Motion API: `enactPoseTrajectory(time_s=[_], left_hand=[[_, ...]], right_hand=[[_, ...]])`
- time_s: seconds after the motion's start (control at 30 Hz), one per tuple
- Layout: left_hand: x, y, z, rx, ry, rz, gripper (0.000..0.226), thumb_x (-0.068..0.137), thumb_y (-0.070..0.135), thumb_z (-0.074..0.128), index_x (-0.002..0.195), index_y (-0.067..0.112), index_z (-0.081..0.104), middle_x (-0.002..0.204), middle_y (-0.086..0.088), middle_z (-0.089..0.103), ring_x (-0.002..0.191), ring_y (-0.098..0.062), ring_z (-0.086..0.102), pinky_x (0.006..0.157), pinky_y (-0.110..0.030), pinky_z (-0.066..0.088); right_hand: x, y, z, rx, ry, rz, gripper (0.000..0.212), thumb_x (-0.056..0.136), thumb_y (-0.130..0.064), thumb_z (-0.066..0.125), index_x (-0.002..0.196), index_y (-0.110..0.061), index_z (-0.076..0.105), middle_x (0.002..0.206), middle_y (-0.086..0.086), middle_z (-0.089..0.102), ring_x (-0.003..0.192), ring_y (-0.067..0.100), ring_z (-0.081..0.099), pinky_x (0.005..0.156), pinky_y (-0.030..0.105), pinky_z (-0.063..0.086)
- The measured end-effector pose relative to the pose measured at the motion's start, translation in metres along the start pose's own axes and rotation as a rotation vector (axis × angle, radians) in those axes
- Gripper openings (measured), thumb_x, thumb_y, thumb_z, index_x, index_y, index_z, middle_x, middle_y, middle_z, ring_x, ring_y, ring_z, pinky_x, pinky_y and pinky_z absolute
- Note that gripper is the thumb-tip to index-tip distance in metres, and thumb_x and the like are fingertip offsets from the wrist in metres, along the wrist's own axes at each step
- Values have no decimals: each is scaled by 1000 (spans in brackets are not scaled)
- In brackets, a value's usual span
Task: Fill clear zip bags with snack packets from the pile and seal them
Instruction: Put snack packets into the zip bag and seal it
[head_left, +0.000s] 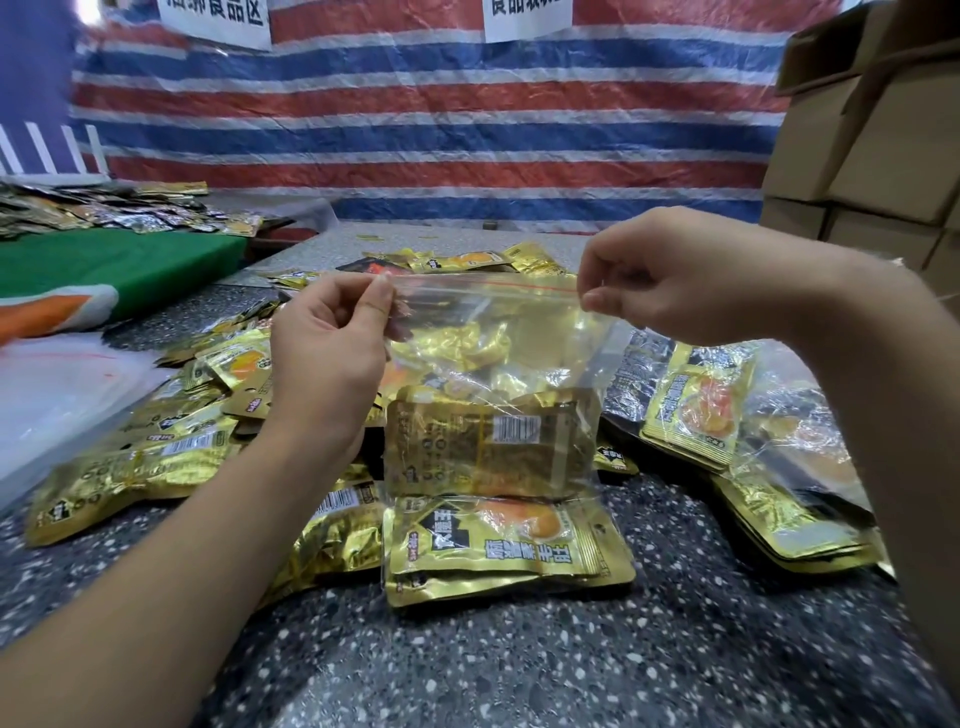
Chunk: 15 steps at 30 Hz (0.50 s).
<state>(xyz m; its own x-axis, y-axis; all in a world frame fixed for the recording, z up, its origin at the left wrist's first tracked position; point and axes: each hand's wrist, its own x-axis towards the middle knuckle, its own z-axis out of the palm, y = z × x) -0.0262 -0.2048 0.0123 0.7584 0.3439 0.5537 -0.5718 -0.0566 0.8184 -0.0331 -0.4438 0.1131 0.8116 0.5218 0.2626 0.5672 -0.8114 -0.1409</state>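
My left hand (327, 338) pinches the top left corner of the clear zip bag (493, 395) between thumb and curled fingers, left of frame centre. My right hand (660, 275), right of centre and a little higher, pinches the opposite top corner the same way, so the red-lined zip strip (483, 288) is stretched nearly level between the two. I cannot tell whether the strip is pressed closed along its length.

The bag hangs in the middle of the frame, upright, with gold snack packets (488, 447) stacked in its lower half, one showing a barcode toward me. Its bottom edge sits just above, perhaps touching, a filled bag (504, 545) lying flat on the speckled dark table (571, 665) at lower centre.

Around and behind the held bag spreads the pile of loose gold packets (171, 431), running from the left middle of the frame to behind my hands. At the right, more filled clear bags (753, 447) lie overlapping. At the left edge lies a stack of empty clear bags (57, 395), with a green cloth (119, 265) above it. A red, white and blue striped tarp (441, 130) fills the top, and cardboard boxes (872, 130) stand at upper right.
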Motion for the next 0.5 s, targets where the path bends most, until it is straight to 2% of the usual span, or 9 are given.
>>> enactPoseTrajectory(time_s=[0.07, 0.17, 0.3, 0.4, 0.5], left_hand=[[-1, 0, 0, -9, 2, -2, 20, 99, 13, 56, 83, 19, 65, 67, 3, 64, 58, -7, 56, 55, -18, 44], [0, 1, 1, -25, 5, -15, 19, 99, 13, 56, 84, 18, 65, 70, 1, 65, 58, -5, 57, 55, -17, 44], [0, -1, 1, -24, -17, -18, 18, 100, 13, 55, 85, 16, 65, 72, -2, 65, 60, -7, 59, 53, -18, 44], [-1, -4, 1, -12, -24, -27, 18, 100, 15, 55, 85, 16, 65, 73, -3, 65, 61, -9, 59, 52, -18, 44], [-1, -5, 0, -34, -27, -63, 18, 100, 16, 54, 86, 18, 65, 75, 1, 67, 62, -10, 61, 51, -19, 46]], right_hand=[[0, 0, 1, -15, -1, 0, 8, 96, -26, 61, 89, -27, 64, 79, 0, 65, 71, 16, 59, 64, 34, 47], [1, 0, 3, -25, 38, -5, 15, 97, -25, 59, 83, -28, 60, 72, -5, 59, 63, 0, 52, 53, 14, 37], [4, 2, 7, -74, 18, 3, 20, 99, -24, 56, 80, -29, 56, 70, -8, 53, 59, 0, 48, 51, 19, 32], [3, 4, 7, -76, 0, -9, 16, 97, -24, 58, 82, -29, 58, 64, -8, 52, 56, -4, 48, 47, 16, 35], [2, 3, 7, -54, -11, -9, 17, 94, -30, 58, 77, -30, 60, 60, -9, 54, 53, -1, 47, 46, 16, 36]])
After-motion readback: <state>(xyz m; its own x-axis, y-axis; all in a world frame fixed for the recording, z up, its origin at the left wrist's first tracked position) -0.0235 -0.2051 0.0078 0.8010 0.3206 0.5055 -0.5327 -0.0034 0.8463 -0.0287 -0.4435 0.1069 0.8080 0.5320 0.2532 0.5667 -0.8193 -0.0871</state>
